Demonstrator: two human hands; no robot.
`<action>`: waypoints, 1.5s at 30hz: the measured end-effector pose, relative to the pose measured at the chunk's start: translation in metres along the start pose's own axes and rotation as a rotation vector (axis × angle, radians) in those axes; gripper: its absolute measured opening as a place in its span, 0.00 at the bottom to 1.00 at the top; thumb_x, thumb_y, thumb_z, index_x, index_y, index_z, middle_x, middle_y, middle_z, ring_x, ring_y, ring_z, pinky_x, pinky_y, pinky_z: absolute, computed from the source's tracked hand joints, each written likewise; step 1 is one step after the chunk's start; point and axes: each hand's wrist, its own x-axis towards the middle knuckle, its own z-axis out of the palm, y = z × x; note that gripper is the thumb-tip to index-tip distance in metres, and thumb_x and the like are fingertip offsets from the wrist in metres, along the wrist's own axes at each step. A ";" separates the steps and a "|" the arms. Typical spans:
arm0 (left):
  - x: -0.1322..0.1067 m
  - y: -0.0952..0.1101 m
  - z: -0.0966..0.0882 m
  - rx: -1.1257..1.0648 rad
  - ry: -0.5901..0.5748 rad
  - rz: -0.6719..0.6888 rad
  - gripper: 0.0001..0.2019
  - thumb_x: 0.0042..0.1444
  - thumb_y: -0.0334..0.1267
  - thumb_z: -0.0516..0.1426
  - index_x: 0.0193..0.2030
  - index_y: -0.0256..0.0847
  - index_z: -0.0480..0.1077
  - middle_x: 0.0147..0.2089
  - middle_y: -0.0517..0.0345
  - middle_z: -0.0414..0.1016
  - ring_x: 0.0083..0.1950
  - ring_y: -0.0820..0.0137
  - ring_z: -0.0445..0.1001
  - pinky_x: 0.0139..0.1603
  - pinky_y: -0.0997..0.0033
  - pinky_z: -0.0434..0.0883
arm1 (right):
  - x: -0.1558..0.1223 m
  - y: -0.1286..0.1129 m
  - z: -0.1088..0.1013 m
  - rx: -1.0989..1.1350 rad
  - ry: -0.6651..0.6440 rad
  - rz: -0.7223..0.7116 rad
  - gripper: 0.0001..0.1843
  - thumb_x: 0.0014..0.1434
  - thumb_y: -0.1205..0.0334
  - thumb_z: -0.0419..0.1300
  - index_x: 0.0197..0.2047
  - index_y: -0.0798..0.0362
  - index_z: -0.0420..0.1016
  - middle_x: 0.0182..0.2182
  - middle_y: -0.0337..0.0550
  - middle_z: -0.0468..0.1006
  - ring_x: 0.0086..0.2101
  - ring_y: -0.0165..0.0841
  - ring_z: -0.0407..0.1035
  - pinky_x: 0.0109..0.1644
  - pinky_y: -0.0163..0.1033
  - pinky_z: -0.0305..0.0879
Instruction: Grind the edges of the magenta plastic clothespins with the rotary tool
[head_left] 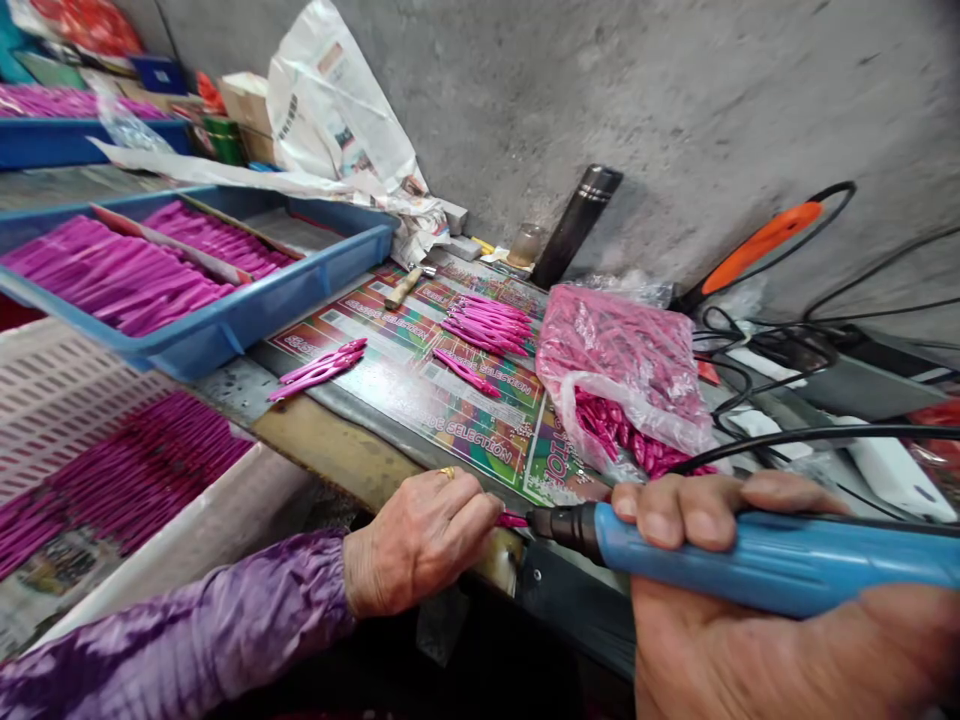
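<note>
My left hand (pixel 420 540) is closed in a pinch on a small magenta plastic piece (pixel 513 520) at the near edge of the bench. My right hand (pixel 750 610) grips a blue corded hand tool (pixel 750 560); its black tip (pixel 555 524) touches the end of that piece. A clear bag (pixel 622 370) full of pink pieces lies just beyond the tool. Loose magenta pieces lie in small piles (pixel 487 325) on the printed sheet (pixel 450 400), with another pile (pixel 319 368) further left.
A blue tray (pixel 247 310) of magenta pieces stands at the left, above a white slotted crate (pixel 67 400) holding more. At the back wall lean a dark cylinder (pixel 576 225), an orange-handled tool (pixel 757 245), black cables (pixel 750 350) and a white plastic bag (pixel 337 110).
</note>
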 end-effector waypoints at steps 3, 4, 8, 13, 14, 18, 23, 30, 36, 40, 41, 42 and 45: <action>-0.001 0.000 0.000 0.037 0.022 0.010 0.09 0.76 0.31 0.48 0.54 0.34 0.68 0.34 0.60 0.74 0.31 0.70 0.70 0.30 0.69 0.67 | -0.001 0.000 0.001 0.006 0.017 0.014 0.38 0.29 0.20 0.72 0.22 0.46 0.69 0.17 0.31 0.61 0.20 0.30 0.56 0.25 0.43 0.67; -0.001 0.000 0.000 0.038 0.020 0.016 0.09 0.76 0.30 0.48 0.56 0.34 0.68 0.34 0.59 0.75 0.31 0.70 0.70 0.30 0.69 0.67 | -0.001 0.000 0.001 0.009 0.020 0.019 0.38 0.28 0.20 0.73 0.23 0.46 0.69 0.18 0.31 0.61 0.20 0.30 0.55 0.25 0.43 0.67; -0.003 -0.002 0.000 0.017 -0.021 0.026 0.08 0.75 0.30 0.50 0.54 0.34 0.69 0.35 0.59 0.74 0.31 0.71 0.70 0.30 0.69 0.67 | -0.002 0.002 -0.001 0.015 0.024 0.025 0.39 0.28 0.21 0.73 0.24 0.46 0.68 0.19 0.30 0.61 0.21 0.30 0.56 0.26 0.43 0.67; -0.004 -0.003 0.000 0.008 -0.037 0.037 0.08 0.74 0.29 0.50 0.54 0.34 0.69 0.35 0.59 0.75 0.32 0.71 0.70 0.31 0.70 0.69 | -0.005 0.003 0.000 0.016 0.002 -0.001 0.36 0.36 0.22 0.72 0.24 0.46 0.68 0.18 0.30 0.61 0.20 0.30 0.55 0.27 0.43 0.66; -0.004 -0.003 0.000 0.004 -0.044 0.036 0.08 0.74 0.29 0.50 0.54 0.34 0.69 0.36 0.59 0.75 0.32 0.71 0.70 0.32 0.70 0.69 | -0.006 0.002 0.001 0.020 0.004 0.005 0.36 0.37 0.22 0.72 0.25 0.46 0.69 0.18 0.30 0.61 0.20 0.30 0.55 0.28 0.42 0.65; -0.004 -0.003 0.000 -0.010 -0.060 0.037 0.08 0.75 0.29 0.50 0.54 0.35 0.69 0.36 0.58 0.75 0.33 0.71 0.71 0.32 0.70 0.69 | -0.006 0.001 0.001 0.037 0.014 0.022 0.33 0.39 0.28 0.75 0.26 0.47 0.69 0.19 0.29 0.62 0.21 0.29 0.57 0.29 0.41 0.65; -0.005 -0.004 -0.002 -0.012 -0.045 0.051 0.07 0.74 0.28 0.52 0.53 0.34 0.70 0.36 0.57 0.76 0.33 0.71 0.72 0.33 0.71 0.68 | -0.005 0.000 -0.005 0.035 0.004 -0.002 0.36 0.38 0.23 0.72 0.26 0.47 0.68 0.20 0.29 0.61 0.21 0.29 0.57 0.28 0.42 0.65; -0.006 -0.005 -0.002 -0.010 -0.039 0.061 0.08 0.73 0.28 0.52 0.55 0.33 0.70 0.37 0.58 0.77 0.34 0.71 0.73 0.34 0.72 0.70 | -0.004 0.002 -0.008 0.012 -0.018 -0.009 0.37 0.39 0.21 0.70 0.27 0.47 0.69 0.20 0.30 0.62 0.21 0.30 0.57 0.29 0.43 0.66; -0.005 -0.004 -0.002 -0.003 -0.082 0.042 0.08 0.74 0.29 0.51 0.53 0.35 0.70 0.36 0.57 0.76 0.34 0.71 0.72 0.34 0.71 0.70 | -0.006 0.000 -0.007 0.023 -0.009 0.001 0.33 0.41 0.27 0.73 0.26 0.47 0.69 0.20 0.29 0.62 0.21 0.30 0.57 0.28 0.42 0.65; -0.006 -0.005 -0.002 -0.005 -0.069 0.071 0.09 0.73 0.27 0.52 0.55 0.34 0.70 0.36 0.57 0.76 0.33 0.71 0.72 0.34 0.71 0.69 | -0.012 0.001 -0.006 0.072 -0.061 0.023 0.31 0.46 0.31 0.75 0.31 0.47 0.70 0.23 0.29 0.63 0.24 0.29 0.59 0.33 0.40 0.67; -0.006 -0.005 -0.002 -0.005 -0.074 0.072 0.09 0.72 0.27 0.52 0.55 0.34 0.69 0.37 0.57 0.76 0.33 0.71 0.72 0.34 0.71 0.70 | -0.013 0.002 -0.007 0.083 -0.071 0.022 0.31 0.45 0.30 0.75 0.31 0.47 0.70 0.24 0.29 0.63 0.25 0.29 0.59 0.34 0.40 0.67; -0.006 -0.005 -0.002 -0.002 -0.081 0.067 0.09 0.72 0.27 0.52 0.55 0.34 0.70 0.37 0.57 0.75 0.34 0.71 0.72 0.34 0.71 0.70 | -0.014 0.002 -0.007 0.092 -0.078 0.019 0.33 0.43 0.29 0.75 0.31 0.47 0.70 0.24 0.29 0.63 0.25 0.29 0.59 0.34 0.40 0.67; -0.006 -0.005 -0.001 0.012 -0.087 0.051 0.09 0.73 0.28 0.51 0.54 0.35 0.70 0.37 0.57 0.76 0.34 0.71 0.72 0.34 0.71 0.71 | -0.014 0.002 -0.008 0.097 -0.076 0.024 0.35 0.39 0.27 0.76 0.31 0.47 0.71 0.24 0.29 0.63 0.25 0.30 0.59 0.34 0.40 0.67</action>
